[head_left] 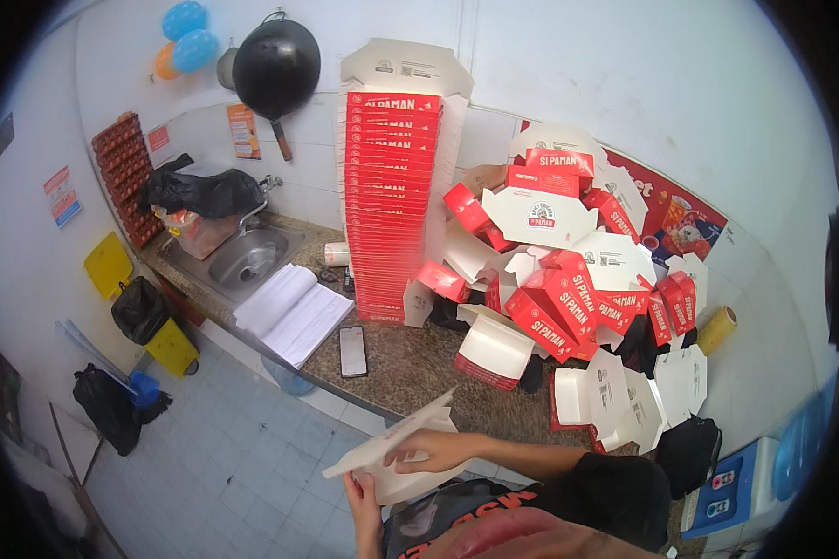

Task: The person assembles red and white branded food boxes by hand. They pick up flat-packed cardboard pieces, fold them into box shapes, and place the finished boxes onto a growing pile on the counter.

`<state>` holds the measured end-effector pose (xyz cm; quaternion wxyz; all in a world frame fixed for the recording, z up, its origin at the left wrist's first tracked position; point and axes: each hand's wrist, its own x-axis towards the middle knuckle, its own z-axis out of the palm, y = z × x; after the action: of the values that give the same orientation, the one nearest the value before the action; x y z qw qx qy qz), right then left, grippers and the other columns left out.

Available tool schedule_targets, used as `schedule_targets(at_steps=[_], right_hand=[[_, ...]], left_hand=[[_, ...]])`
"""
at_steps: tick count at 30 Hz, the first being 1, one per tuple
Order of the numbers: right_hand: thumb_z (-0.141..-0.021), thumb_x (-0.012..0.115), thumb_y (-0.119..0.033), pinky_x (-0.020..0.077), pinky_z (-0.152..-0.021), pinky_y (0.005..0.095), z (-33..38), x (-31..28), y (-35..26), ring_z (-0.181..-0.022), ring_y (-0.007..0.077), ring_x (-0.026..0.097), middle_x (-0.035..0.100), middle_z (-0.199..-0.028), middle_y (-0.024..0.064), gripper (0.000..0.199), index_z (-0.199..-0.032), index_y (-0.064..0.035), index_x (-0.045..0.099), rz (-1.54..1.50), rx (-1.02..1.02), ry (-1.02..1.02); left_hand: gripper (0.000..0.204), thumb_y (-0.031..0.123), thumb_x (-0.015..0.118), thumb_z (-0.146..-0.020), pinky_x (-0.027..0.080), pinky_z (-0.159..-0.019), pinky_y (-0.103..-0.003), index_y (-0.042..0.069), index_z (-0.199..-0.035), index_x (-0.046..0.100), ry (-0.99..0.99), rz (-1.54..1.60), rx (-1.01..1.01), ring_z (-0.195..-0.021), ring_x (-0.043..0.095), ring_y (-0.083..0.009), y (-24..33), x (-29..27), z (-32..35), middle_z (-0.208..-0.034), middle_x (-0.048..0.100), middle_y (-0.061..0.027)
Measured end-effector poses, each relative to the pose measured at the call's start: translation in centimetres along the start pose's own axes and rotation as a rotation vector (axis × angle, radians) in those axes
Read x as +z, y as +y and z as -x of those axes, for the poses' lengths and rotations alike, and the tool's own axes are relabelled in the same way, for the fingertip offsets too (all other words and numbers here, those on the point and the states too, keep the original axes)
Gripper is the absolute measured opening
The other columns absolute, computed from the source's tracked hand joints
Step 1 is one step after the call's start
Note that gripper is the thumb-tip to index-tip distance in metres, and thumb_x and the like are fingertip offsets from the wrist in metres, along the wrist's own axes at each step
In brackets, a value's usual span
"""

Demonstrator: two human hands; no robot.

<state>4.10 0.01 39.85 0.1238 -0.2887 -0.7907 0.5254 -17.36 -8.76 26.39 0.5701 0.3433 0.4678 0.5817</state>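
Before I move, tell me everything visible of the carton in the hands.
The carton, off-white on its visible faces, looks like thin cardboard. Its angled panels stand partly folded, not closed. It is held tilted in front of the counter. The left hand grips its lower left edge; the right hand lies against a panel.

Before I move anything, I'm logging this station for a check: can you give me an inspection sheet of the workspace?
Surface: speckled countertop, crowded with boxes.
Job's things: white carton in hand; tall red-and-white stack; loose box heap to its right.
Clutter: open notebook, phone.
Hands: left hand holds the carton's edge; right hand lies against it.
Cables: nothing seen.
Surroundings: sink, hanging wok, yellow bin.
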Motion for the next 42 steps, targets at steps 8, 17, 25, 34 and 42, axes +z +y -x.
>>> schedule_targets(at_steps=[8, 17, 25, 34, 42], right_hand=[[-0.072, 0.089, -0.033, 0.0155, -0.123, 0.0675, 5.5, -6.9, -4.2, -0.157, 0.0382, 0.015, 0.046, -0.155, 0.0169, 0.064, -0.129, -0.0171, 0.065, 0.61, 0.033, -0.244], [-0.086, 0.075, -0.018, 0.007, -0.118, 0.0799, 4.8, -5.6, -4.5, -0.143, 0.025, 0.045, 0.07, -0.121, -0.004, 0.021, -0.106, -0.0234, 0.075, 1.024, -0.166, -0.108], [-0.098, 0.067, -0.03, 0.0387, -0.108, 0.0545, 2.7, -3.5, -3.7, -0.089, 0.0331, 0.069, 0.073, -0.09, 0.0105, 0.022, -0.108, -0.0113, 0.073, 0.447, -0.208, -0.323], [-0.094, 0.07, -0.024, 0.0506, -0.076, 0.0491, 1.8, -5.0, -3.9, -0.088, 0.0406, 0.068, 0.072, -0.091, 0.0194, 0.024, -0.103, -0.0025, 0.068, 0.38, -0.026, -0.545], [-0.093, 0.069, -0.022, 0.0505, -0.079, 0.0509, 2.7, -5.6, -3.5, -0.094, 0.0437, 0.066, 0.071, -0.096, 0.0224, 0.024, -0.107, -0.0019, 0.067, 0.392, -0.062, -0.374]], left_hand=[[0.064, 0.053, 0.042, -0.107, 0.065, -0.081, -0.055, 0.006, -0.151, 0.039, -0.167, 0.531, -0.561, -0.115, 0.068, -0.0388, 0.3, -2.2, -0.1, -0.139, 0.058, -0.0219], [0.066, 0.056, 0.046, -0.106, 0.062, -0.089, -0.047, 0.005, -0.148, 0.047, -0.231, 0.048, -0.81, -0.115, 0.068, -0.0333, -1.9, -5.1, -2.7, -0.142, 0.058, -0.0215], [0.047, 0.012, 0.08, -0.09, 0.053, -0.089, -0.028, 0.001, -0.133, 0.063, -0.599, -0.297, -0.006, -0.103, 0.068, -0.0166, 11.7, 0.1, -1.0, -0.126, 0.07, -0.0118], [0.025, -0.001, 0.074, -0.092, 0.053, -0.071, -0.026, -0.002, -0.117, 0.069, -0.599, -0.121, -0.171, -0.08, 0.065, -0.0102, 6.8, -2.1, 0.6, -0.1, 0.074, -0.0078], [0.014, -0.006, 0.069, -0.093, 0.054, -0.078, -0.029, -0.001, -0.107, 0.068, -0.405, -0.048, 0.002, -0.085, 0.067, -0.015, 8.2, -0.6, 1.2, -0.103, 0.072, -0.0108]])
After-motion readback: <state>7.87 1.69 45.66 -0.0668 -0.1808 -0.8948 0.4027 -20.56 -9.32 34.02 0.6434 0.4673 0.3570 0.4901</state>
